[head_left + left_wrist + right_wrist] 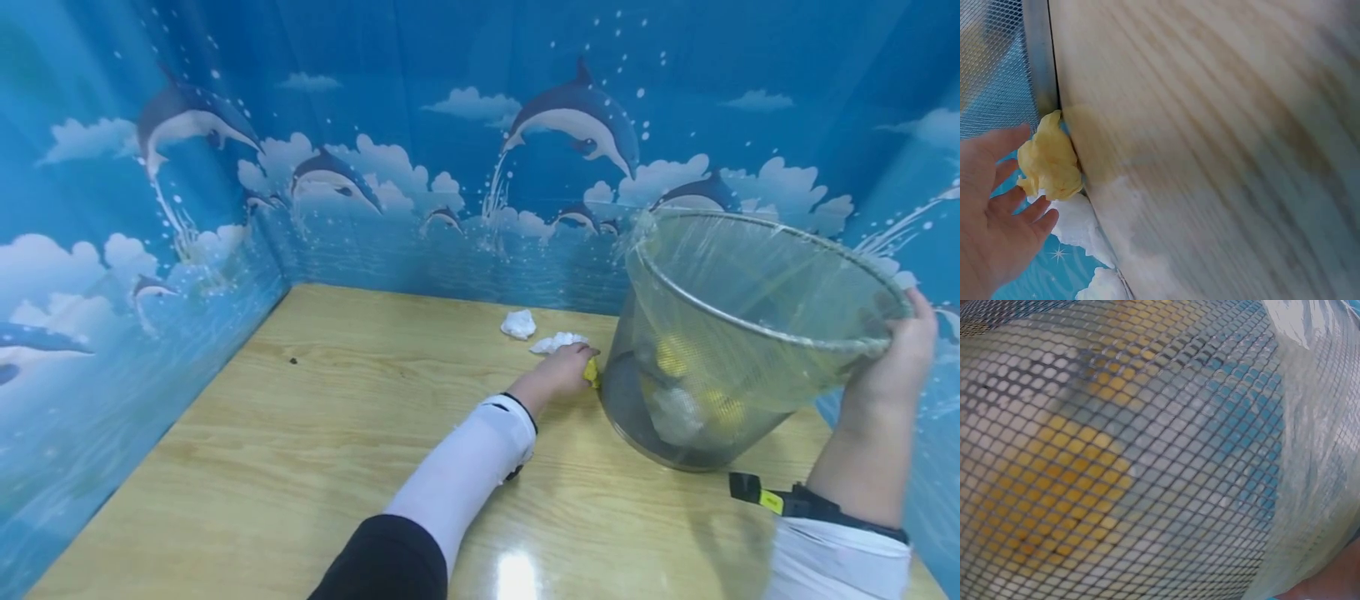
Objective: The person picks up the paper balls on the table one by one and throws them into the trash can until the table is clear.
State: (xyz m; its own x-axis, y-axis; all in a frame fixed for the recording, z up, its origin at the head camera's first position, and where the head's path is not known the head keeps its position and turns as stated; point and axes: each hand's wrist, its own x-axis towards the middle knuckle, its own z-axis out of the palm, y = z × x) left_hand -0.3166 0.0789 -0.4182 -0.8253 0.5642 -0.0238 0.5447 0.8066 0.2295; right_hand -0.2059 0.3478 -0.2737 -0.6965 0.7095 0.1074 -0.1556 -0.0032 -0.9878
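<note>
My left hand (558, 375) reaches down to a crumpled yellow paper ball (592, 372) at the foot of a wire mesh waste bin (626, 400). In the left wrist view, the thumb and fingers stand spread beside the yellow ball (1050, 159), not closed round it. My right hand (896, 358) grips the bin's rim at the right, over the clear plastic liner (757, 367). The bin leans toward that hand. Yellow crumpled balls (1054, 494) and a white one (677, 414) show through the mesh.
Two crumpled white papers lie behind the left hand: one (558, 342) close to its fingers, another (518, 324) farther back. A small dark speck (293, 361) is on the wooden table (337, 433). Blue dolphin-print curtains (420, 125) enclose the table's back and sides.
</note>
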